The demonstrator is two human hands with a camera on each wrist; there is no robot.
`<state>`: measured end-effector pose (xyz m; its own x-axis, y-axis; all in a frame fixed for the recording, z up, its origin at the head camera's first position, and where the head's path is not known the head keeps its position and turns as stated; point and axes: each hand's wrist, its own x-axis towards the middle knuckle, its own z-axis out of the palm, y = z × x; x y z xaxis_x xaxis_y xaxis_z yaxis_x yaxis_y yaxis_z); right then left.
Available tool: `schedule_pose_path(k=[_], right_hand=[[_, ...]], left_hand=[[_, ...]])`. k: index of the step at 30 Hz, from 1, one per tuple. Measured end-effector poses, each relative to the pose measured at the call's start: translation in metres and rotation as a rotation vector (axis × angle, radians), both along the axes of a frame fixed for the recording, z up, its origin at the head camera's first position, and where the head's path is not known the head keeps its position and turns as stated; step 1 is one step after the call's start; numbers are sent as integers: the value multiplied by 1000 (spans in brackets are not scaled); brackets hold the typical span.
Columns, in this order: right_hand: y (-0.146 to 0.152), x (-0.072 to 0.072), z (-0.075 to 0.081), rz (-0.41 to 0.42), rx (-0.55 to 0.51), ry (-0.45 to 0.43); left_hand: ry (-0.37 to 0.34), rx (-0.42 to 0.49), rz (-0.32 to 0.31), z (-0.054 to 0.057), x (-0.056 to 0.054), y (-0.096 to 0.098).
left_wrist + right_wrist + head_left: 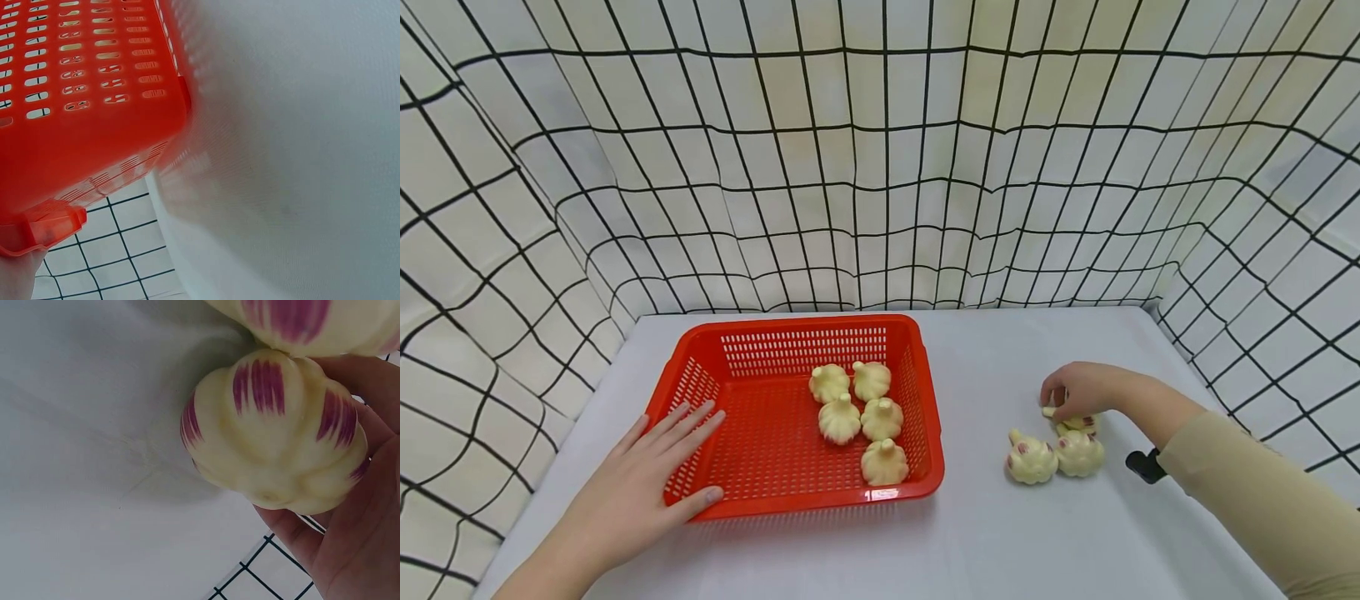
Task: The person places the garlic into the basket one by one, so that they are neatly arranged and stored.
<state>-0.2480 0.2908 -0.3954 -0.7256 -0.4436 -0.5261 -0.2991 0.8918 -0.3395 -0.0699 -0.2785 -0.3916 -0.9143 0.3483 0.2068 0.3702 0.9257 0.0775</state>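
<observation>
In the head view my left hand (640, 475) lies with straight, spread fingers over the left rim of a red plastic basket (805, 504). Several cream garlic bulbs (840, 419) sit inside, toward the basket's right side. Over on the right, my right hand (1086, 390) curls its fingers round a garlic bulb (275, 437) with purple streaks, at the table surface. Two similar bulbs are close by: one garlic bulb (1079, 454) just in front of the held one, another garlic bulb (1032, 461) to its left. The right hand partly hides the held bulb in the head view.
A white cloth-covered table (977, 542) carries everything. Black netting (887, 183) over white sheeting encloses the back and both sides. A small black object (1145, 465) shows beside the right sleeve.
</observation>
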Motion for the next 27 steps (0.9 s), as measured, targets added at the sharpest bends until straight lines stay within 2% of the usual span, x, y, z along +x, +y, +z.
schedule_pose_path(k=[7,13,27], right_hand=[[-1,-1,-6,-35,-28,-29],[2,-2,-7,-40,-30,-11],[10,-6,6,31,-96,150]], left_hand=[[6,3,-6,-1,-1,-1],[-1,2,-4,-1,-1,-1],[10,4,-9,0,0,-1]])
